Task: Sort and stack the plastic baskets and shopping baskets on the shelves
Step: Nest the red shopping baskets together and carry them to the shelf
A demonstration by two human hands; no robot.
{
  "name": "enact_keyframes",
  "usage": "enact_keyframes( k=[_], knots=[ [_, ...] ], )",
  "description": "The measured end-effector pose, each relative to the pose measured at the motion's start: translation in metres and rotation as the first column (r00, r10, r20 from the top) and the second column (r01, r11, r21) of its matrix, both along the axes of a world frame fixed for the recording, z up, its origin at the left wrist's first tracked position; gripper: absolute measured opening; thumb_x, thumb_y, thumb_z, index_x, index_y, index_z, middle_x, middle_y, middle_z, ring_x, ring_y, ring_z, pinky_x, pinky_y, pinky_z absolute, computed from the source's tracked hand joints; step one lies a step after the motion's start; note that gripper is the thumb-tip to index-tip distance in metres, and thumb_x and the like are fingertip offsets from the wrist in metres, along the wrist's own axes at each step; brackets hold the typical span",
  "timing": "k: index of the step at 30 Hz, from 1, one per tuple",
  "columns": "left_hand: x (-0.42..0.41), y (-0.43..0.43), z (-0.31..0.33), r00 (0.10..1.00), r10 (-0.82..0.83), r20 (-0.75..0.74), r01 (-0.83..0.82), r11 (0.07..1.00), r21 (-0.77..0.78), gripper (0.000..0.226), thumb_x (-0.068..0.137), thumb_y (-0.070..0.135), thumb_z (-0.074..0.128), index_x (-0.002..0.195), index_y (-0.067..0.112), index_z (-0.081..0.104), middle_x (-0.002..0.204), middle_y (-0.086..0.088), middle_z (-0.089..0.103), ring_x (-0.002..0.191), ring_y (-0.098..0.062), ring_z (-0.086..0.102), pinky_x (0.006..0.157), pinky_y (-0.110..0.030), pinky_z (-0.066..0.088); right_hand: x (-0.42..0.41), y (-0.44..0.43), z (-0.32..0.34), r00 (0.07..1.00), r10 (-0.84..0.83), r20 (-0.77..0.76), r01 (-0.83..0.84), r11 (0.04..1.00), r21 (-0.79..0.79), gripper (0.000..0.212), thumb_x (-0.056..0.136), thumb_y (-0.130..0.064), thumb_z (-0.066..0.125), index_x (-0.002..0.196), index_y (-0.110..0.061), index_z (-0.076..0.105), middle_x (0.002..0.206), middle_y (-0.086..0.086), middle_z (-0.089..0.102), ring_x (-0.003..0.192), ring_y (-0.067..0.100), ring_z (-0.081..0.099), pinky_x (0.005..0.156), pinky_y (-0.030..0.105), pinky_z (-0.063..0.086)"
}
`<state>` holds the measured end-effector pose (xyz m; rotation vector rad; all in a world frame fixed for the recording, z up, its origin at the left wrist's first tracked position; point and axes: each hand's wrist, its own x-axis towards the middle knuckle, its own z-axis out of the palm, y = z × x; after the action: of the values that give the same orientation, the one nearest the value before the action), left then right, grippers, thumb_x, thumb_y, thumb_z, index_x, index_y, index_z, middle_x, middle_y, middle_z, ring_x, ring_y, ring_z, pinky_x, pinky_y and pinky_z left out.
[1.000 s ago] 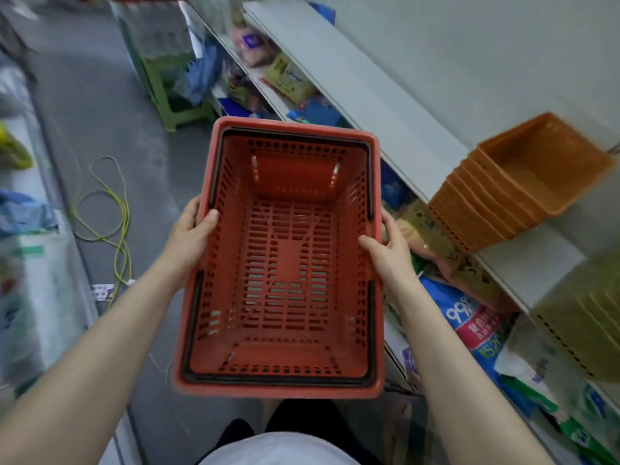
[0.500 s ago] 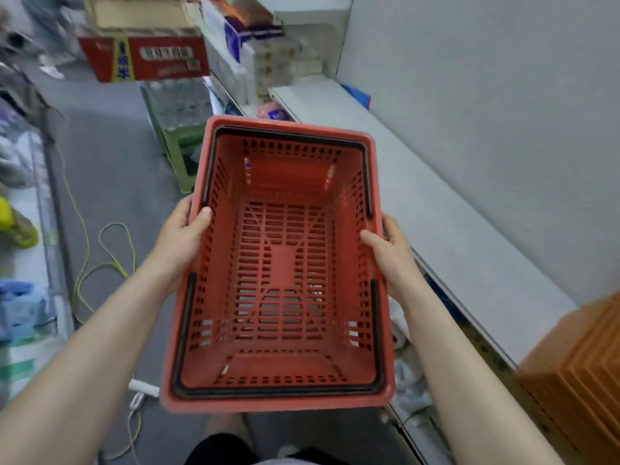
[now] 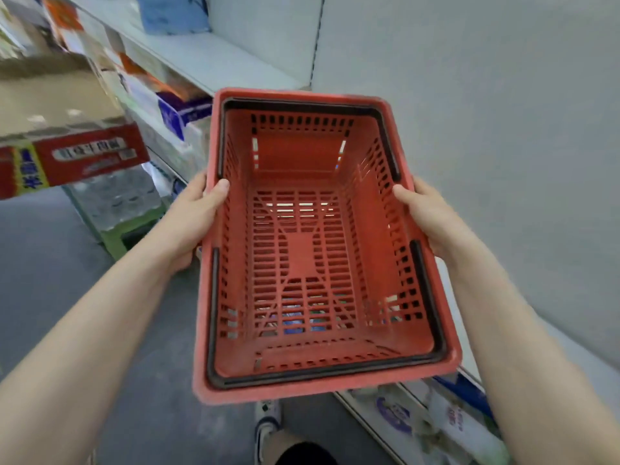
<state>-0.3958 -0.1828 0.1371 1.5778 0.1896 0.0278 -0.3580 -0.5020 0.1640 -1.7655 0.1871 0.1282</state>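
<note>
An empty red shopping basket [image 3: 302, 256] with slotted walls and black handles folded along its rim fills the middle of the view, held level in front of me. My left hand [image 3: 193, 216] grips its left rim, thumb hooked inside. My right hand [image 3: 427, 216] grips the right rim in the same way. The basket hangs over the aisle edge, beside a white shelf board [image 3: 553, 347] at the right. No other basket is in view.
A higher white shelf [image 3: 214, 58] runs away at the upper left with packaged goods. A red and cardboard carton [image 3: 67, 135] sits at the left over bottled water on a green stool [image 3: 117, 236]. Packaged goods [image 3: 446, 427] lie below right. Grey floor lies left.
The view has swung up and along the aisle with the basket in both hands. The stacked orange baskets at the right have left the frame, and the carton now looms closer.
</note>
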Motion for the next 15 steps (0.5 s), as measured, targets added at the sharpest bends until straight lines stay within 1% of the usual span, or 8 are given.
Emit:
enact_keyframes(
  k=[2, 5, 8, 10, 11, 12, 13, 15],
  knots=[
    [0.043, 0.002, 0.001, 0.998, -0.055, 0.014, 0.055, 0.998, 0.01, 0.029, 0.102, 0.032, 0.042, 0.129, 0.03, 0.05, 0.089, 0.011, 0.074, 0.072, -0.003, 0.071, 0.067, -0.029, 0.054, 0.042, -0.002, 0.016, 1.0, 0.018, -0.006, -0.018, 0.997, -0.075, 0.024, 0.103, -0.021, 0.046, 0.125, -0.021, 0.053, 0.1, 0.008, 0.071, 0.069, 0.015, 0.073, 0.057, 0.03, 0.06],
    [0.099, -0.005, -0.002, 0.994, -0.106, -0.002, 0.106, 0.994, 0.026, 0.036, 0.101, 0.034, 0.041, 0.136, 0.027, 0.046, 0.111, 0.004, 0.069, 0.081, -0.008, 0.066, 0.071, -0.031, 0.052, 0.105, -0.007, 0.026, 0.999, 0.034, -0.042, -0.042, 0.981, -0.19, 0.027, 0.104, -0.021, 0.043, 0.13, -0.019, 0.051, 0.099, 0.007, 0.069, 0.069, 0.016, 0.071, 0.052, 0.027, 0.058],
    [0.14, -0.013, -0.013, 0.988, -0.147, -0.041, 0.149, 0.988, 0.041, 0.038, 0.102, 0.032, 0.037, 0.14, 0.027, 0.042, 0.119, -0.001, 0.066, 0.081, -0.009, 0.063, 0.067, -0.028, 0.048, 0.158, -0.007, 0.025, 0.995, 0.057, -0.084, -0.076, 0.969, -0.233, 0.03, 0.105, -0.017, 0.041, 0.132, -0.019, 0.052, 0.096, 0.007, 0.069, 0.058, 0.011, 0.071, 0.047, 0.025, 0.056],
    [0.161, -0.014, -0.019, 0.986, -0.159, -0.044, 0.161, 0.986, 0.05, 0.04, 0.103, 0.031, 0.036, 0.142, 0.028, 0.039, 0.128, -0.002, 0.064, 0.094, -0.011, 0.064, 0.075, -0.029, 0.049, 0.187, -0.005, 0.025, 0.989, 0.068, -0.133, -0.099, 0.964, -0.247, 0.03, 0.105, -0.017, 0.04, 0.131, -0.023, 0.054, 0.094, 0.007, 0.07, 0.056, 0.011, 0.071, 0.047, 0.026, 0.056],
    [0.169, -0.014, -0.023, 0.984, -0.173, -0.05, 0.176, 0.982, 0.061, 0.041, 0.103, 0.032, 0.035, 0.144, 0.029, 0.036, 0.132, -0.001, 0.062, 0.103, -0.013, 0.063, 0.085, -0.031, 0.05, 0.198, -0.005, 0.024, 0.985, 0.074, -0.156, -0.114, 0.958, -0.261, 0.03, 0.105, -0.017, 0.04, 0.13, -0.023, 0.054, 0.095, 0.007, 0.071, 0.057, 0.012, 0.071, 0.047, 0.026, 0.057],
    [0.175, -0.014, -0.025, 0.979, -0.193, -0.058, 0.197, 0.978, 0.063, 0.043, 0.103, 0.033, 0.035, 0.146, 0.03, 0.033, 0.134, 0.001, 0.06, 0.109, -0.012, 0.062, 0.094, -0.034, 0.049, 0.208, -0.004, 0.024, 0.98, 0.08, -0.181, -0.127, 0.956, -0.264, 0.029, 0.105, -0.017, 0.04, 0.129, -0.024, 0.054, 0.096, 0.008, 0.071, 0.057, 0.014, 0.071, 0.048, 0.027, 0.057],
    [0.181, -0.014, -0.027, 0.975, -0.212, -0.063, 0.216, 0.975, 0.059, 0.043, 0.103, 0.034, 0.034, 0.147, 0.03, 0.031, 0.133, 0.005, 0.059, 0.108, -0.005, 0.062, 0.096, -0.031, 0.049, 0.217, -0.005, 0.023, 0.978, 0.073, -0.196, -0.125, 0.955, -0.269, 0.028, 0.105, -0.017, 0.04, 0.128, -0.025, 0.054, 0.098, 0.009, 0.07, 0.058, 0.014, 0.071, 0.048, 0.027, 0.058],
    [0.193, -0.015, -0.029, 0.963, -0.259, -0.073, 0.264, 0.963, 0.064, 0.042, 0.104, 0.033, 0.034, 0.146, 0.03, 0.028, 0.124, 0.013, 0.06, 0.086, 0.013, 0.064, 0.072, -0.013, 0.052, 0.23, -0.005, 0.022, 0.975, 0.057, -0.213, -0.121, 0.947, -0.299, 0.027, 0.105, -0.017, 0.041, 0.127, -0.026, 0.054, 0.101, 0.011, 0.07, 0.058, 0.014, 0.071, 0.048, 0.027, 0.057]
  ],
)
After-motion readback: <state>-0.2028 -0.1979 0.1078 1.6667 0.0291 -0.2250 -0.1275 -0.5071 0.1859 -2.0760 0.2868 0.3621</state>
